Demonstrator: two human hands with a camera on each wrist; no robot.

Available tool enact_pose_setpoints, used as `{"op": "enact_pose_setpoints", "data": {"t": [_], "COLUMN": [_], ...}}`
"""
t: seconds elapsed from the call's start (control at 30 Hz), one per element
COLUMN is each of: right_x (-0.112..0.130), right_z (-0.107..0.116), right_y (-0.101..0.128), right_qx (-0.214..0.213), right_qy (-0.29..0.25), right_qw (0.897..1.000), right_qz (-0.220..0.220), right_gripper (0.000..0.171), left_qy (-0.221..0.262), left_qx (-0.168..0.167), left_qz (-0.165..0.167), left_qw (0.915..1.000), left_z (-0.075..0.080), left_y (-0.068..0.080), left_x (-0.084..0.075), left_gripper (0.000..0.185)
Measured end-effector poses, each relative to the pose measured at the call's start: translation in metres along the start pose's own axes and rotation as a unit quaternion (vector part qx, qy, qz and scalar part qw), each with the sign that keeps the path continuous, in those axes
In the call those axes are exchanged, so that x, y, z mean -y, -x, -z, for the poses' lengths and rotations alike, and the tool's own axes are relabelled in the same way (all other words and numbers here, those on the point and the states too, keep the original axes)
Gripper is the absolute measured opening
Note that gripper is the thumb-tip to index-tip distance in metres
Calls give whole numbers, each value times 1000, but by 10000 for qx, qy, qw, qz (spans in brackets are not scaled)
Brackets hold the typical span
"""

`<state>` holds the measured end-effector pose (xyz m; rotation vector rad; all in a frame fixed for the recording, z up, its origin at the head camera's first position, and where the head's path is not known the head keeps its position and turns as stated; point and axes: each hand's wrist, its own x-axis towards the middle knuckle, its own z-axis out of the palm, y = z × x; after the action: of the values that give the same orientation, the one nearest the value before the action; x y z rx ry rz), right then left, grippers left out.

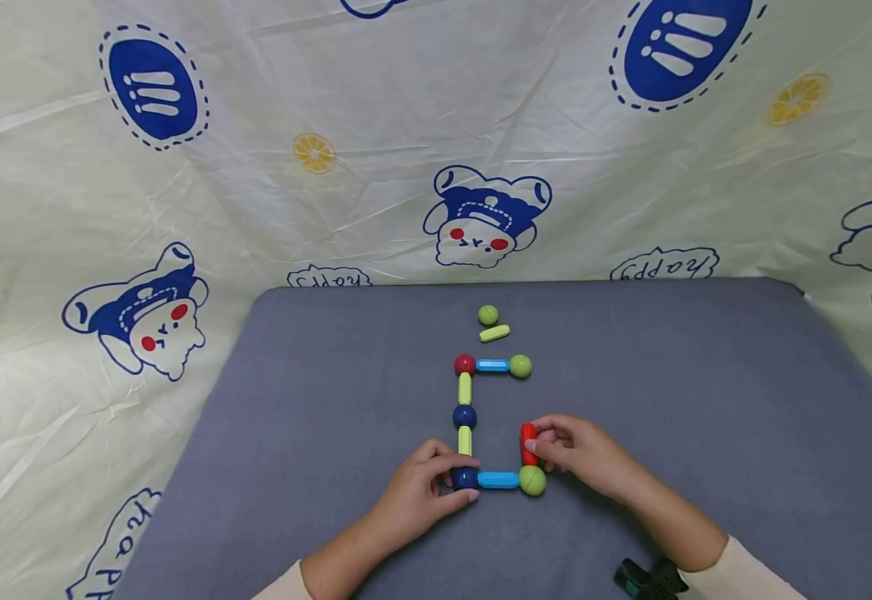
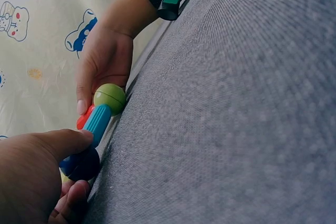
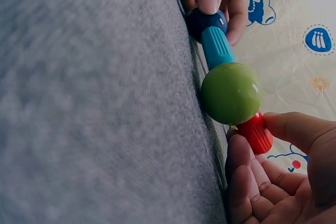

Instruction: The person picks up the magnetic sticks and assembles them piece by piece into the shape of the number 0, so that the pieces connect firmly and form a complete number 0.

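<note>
Red rod [image 1: 528, 443]: pinched between thumb and fingers of the right hand [image 1: 582, 458], standing just above the near green ball [image 1: 532, 481] at the near right corner of the toy frame; the right wrist view shows its end meeting that ball.
Right hand: fingers curled round the red rod, wrist trailing off to the near right over the grey mat [image 1: 706, 392].
Left hand [image 1: 417, 492]: thumb and fingertips clamped on the near dark blue ball [image 1: 465, 478] at the near left corner; the left wrist view shows the thumb lying over the top of it.
Near blue rod [image 1: 498, 480]: lies flat between the near dark blue ball and the near green ball, touching both.
Left side of frame: a yellow-green rod [image 1: 464, 440] runs from the near dark blue ball up to a middle dark blue ball [image 1: 464, 416], then a second yellow-green rod [image 1: 464, 388] reaches a red ball [image 1: 464, 364] at the far left corner.
Far side of frame: a far blue rod [image 1: 492, 365] joins the red ball to a far green ball [image 1: 520, 366]; the stretch between this ball and the red rod is open.
Loose pieces: a small green ball [image 1: 488, 314] and a loose yellow-green rod [image 1: 494, 333] lie apart from the frame, just beyond its far side.
Surroundings: the grey mat rests on a cream printed cloth [image 1: 256, 167] with blue cartoon figures and lemon slices.
</note>
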<state>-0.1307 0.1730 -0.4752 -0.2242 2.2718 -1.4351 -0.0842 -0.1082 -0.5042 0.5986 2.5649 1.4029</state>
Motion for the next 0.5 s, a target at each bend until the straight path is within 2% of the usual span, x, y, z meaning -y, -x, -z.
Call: {"op": "enact_pose_setpoints", "data": {"t": [0.5], "right_x": [-5], "right_z": [-2], "right_y": [-4], "right_qx": [-90], "right_qy": [22], "right_qw": [9999], "right_qz": [85], "right_gripper": [41], "left_qy": [-75], "left_qx": [-14], "left_qz": [-56], "left_qw": [10000], "left_z": [1], "left_y": [0], "left_x": [1], "left_gripper": [32]}}
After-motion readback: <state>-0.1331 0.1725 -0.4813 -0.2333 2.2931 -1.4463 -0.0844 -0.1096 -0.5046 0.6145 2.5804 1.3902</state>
